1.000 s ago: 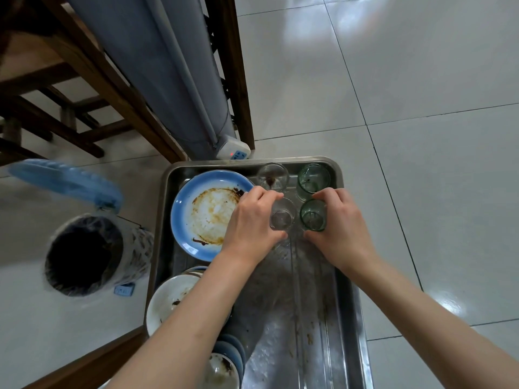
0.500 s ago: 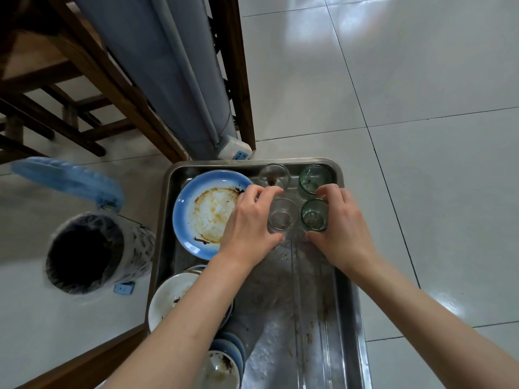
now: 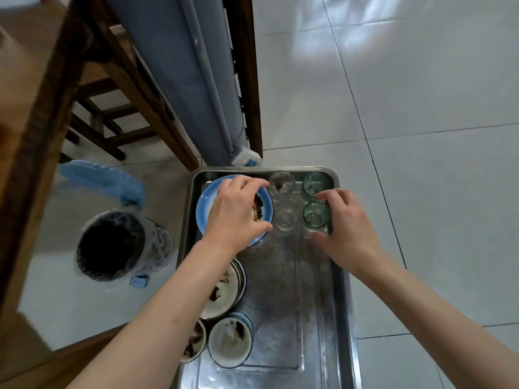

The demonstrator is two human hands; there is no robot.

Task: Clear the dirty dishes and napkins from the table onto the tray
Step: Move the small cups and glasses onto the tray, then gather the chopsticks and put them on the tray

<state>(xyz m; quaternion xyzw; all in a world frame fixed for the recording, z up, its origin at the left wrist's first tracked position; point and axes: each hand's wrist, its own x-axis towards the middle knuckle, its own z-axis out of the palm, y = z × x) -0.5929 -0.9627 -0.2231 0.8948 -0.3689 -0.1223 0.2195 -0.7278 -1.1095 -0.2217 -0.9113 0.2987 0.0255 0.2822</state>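
Note:
A steel tray (image 3: 283,304) holds the dirty dishes. At its far end stand two clear glasses (image 3: 287,217) (image 3: 281,183) and two green glasses (image 3: 316,217) (image 3: 314,184). My right hand (image 3: 348,231) curls its finger and thumb round the nearer green glass, which stands on the tray. With fingers spread and holding nothing, my left hand (image 3: 234,211) hovers over the stained blue plate (image 3: 205,209), just left of the nearer clear glass. Along the tray's left side sit a white plate (image 3: 224,290) and stacked small bowls (image 3: 229,342), partly under my left arm.
A bin (image 3: 112,245) lined with a bag stands on the floor left of the tray, its blue lid (image 3: 104,178) tipped open. Wooden table and chair legs (image 3: 134,88) and a grey cover (image 3: 191,68) rise beyond the tray. Tiled floor (image 3: 421,108) lies to the right.
My left hand has let go of the nearer clear glass and moved left over the blue plate. The right hand stays round the green glass. The camera has shifted, showing more of the near tray.

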